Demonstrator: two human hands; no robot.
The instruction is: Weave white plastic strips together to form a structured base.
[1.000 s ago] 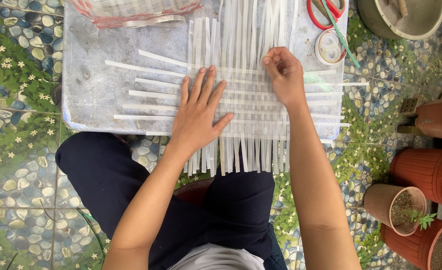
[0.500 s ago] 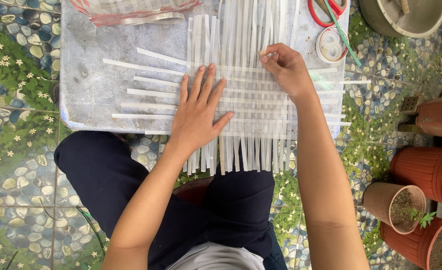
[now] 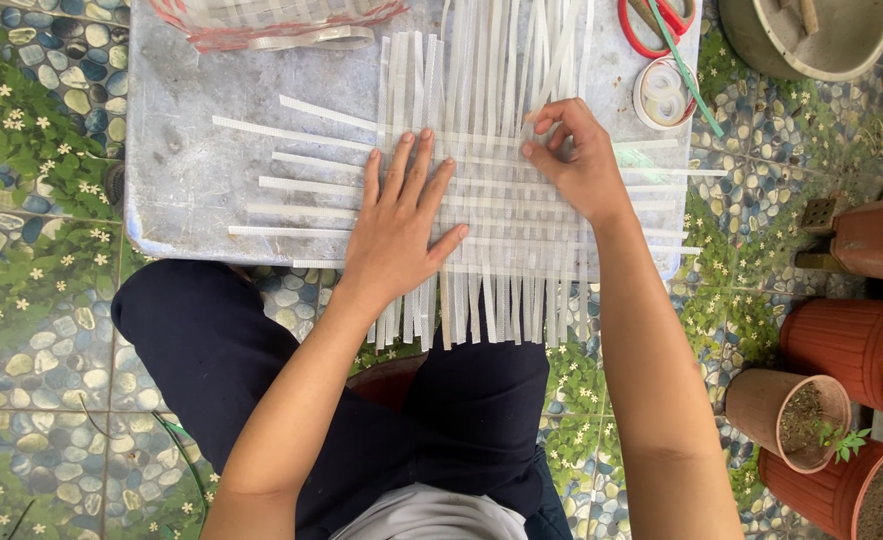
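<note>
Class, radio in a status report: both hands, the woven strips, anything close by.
Left hand flat on woven white strips. Right hand pinching a strip. Tape roll, red scissors beyond the right hand.

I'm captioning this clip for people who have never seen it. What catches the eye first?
A mat of white plastic strips half woven, spread over a grey board at top centre. The left hand presses flat on the weave while the right hand pinches a strip. Red scissors lie at the top right.

white strips (image 3: pixel 482 200), grey board (image 3: pixel 182 120), red scissors (image 3: pixel 652 25), terracotta pots (image 3: pixel 842 345).
</note>
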